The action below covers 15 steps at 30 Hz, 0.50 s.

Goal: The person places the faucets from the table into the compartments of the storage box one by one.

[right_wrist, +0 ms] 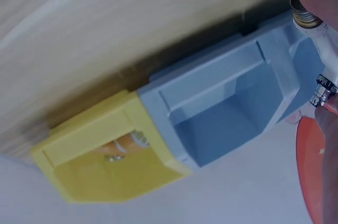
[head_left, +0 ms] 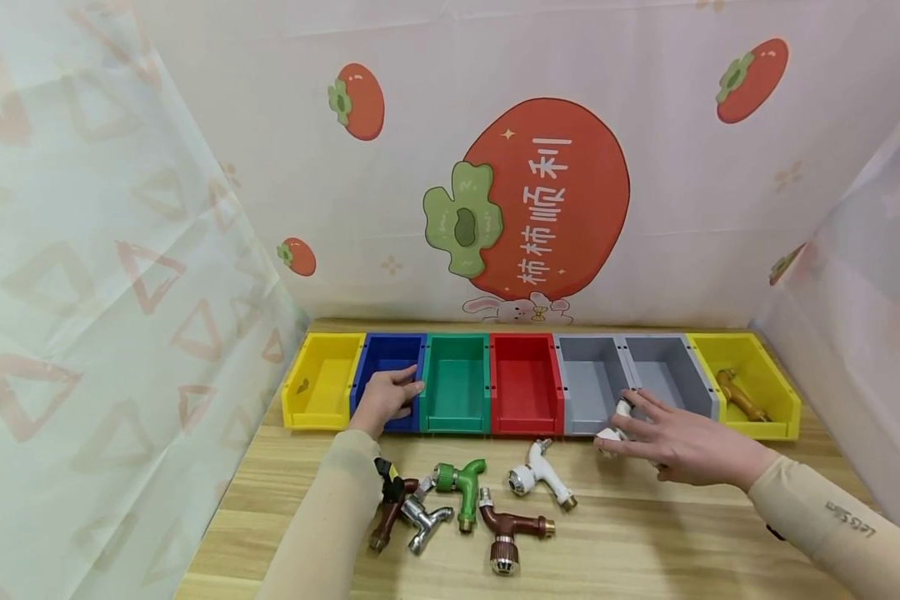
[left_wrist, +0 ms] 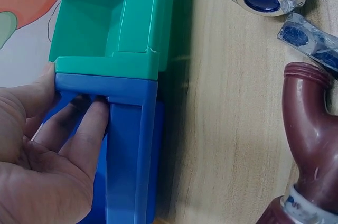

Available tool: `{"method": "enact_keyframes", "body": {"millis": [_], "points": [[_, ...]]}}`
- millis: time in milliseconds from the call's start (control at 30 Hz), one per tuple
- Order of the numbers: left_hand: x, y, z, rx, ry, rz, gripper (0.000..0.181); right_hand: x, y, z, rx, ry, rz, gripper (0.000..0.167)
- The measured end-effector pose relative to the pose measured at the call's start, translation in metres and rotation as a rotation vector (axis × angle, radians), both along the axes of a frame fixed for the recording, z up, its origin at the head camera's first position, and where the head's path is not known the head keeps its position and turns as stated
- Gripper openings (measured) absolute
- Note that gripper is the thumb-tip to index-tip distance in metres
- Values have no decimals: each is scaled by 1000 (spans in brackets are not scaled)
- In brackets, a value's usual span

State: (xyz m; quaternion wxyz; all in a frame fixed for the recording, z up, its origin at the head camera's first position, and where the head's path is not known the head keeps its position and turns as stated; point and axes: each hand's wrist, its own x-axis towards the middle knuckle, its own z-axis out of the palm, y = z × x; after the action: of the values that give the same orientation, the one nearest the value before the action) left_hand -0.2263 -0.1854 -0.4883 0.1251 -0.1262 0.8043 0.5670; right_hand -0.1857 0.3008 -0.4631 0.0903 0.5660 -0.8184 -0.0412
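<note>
My left hand [head_left: 385, 402] is at the blue bin [head_left: 396, 352]. In the left wrist view its fingers reach inside the blue bin, and its thumb lies over the wall shared with the green bin [left_wrist: 105, 65], so the hand grips that wall. My right hand [head_left: 693, 442] holds a white faucet [head_left: 613, 433] between thumb and fingers, in front of the grey bins [head_left: 592, 346]. The threaded end of this white faucet [right_wrist: 328, 49] shows at the edge of the right wrist view; the fingers hide part of it.
On the wooden table [head_left: 630, 550] lie another white faucet [head_left: 546, 475], a green faucet [head_left: 467, 492], a brown faucet [head_left: 506, 523], a chrome faucet [head_left: 423, 521] and a dark red faucet [head_left: 390, 512]. The right yellow bin [head_left: 780, 430] contains an orange-brown faucet [head_left: 742, 400]. A red bin [head_left: 525, 425] stands mid-row.
</note>
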Motion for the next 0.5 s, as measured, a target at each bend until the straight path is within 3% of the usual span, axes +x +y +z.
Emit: {"method": "enact_keyframes", "body": {"millis": [500], "points": [[0,0,-1,-8,2,7,52,-16,24,16,-2,71,-63,107]]}}
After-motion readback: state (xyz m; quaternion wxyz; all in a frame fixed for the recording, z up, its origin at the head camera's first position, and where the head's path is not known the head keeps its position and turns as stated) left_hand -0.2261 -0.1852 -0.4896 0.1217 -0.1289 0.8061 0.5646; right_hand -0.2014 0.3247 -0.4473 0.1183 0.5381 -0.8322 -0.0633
